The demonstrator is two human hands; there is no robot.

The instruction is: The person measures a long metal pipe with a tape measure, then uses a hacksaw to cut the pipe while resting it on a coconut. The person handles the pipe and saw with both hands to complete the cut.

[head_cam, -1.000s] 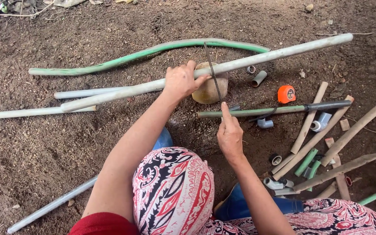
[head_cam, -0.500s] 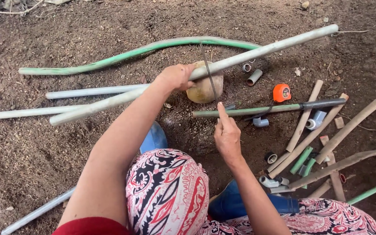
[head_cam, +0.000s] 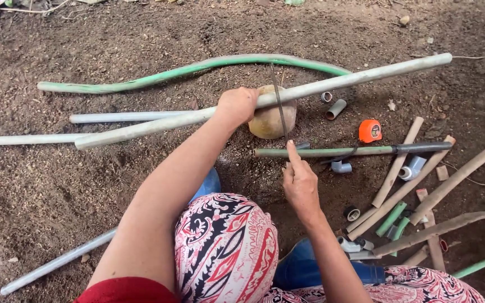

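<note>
We see the left hand point(head_cam: 236, 105) reaching forward, arm nearly straight, fingers curled over a long grey pipe point(head_cam: 265, 101) and pressing it down on a round tan stone point(head_cam: 272, 120) just right of the knuckles. The right hand point(head_cam: 300, 182) sits nearer the body, wrist bent, fingers pressed together around one end of a thin saw blade point(head_cam: 279, 104), forefinger laid along it. The blade runs away from the fingertips and crosses the pipe beside the left hand.

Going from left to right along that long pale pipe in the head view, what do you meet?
Left hand gripping the long pale pipe → round tan block under it → thin saw blade crossing it → two short pipe offcuts beside it → the pipe's far end.
</note>
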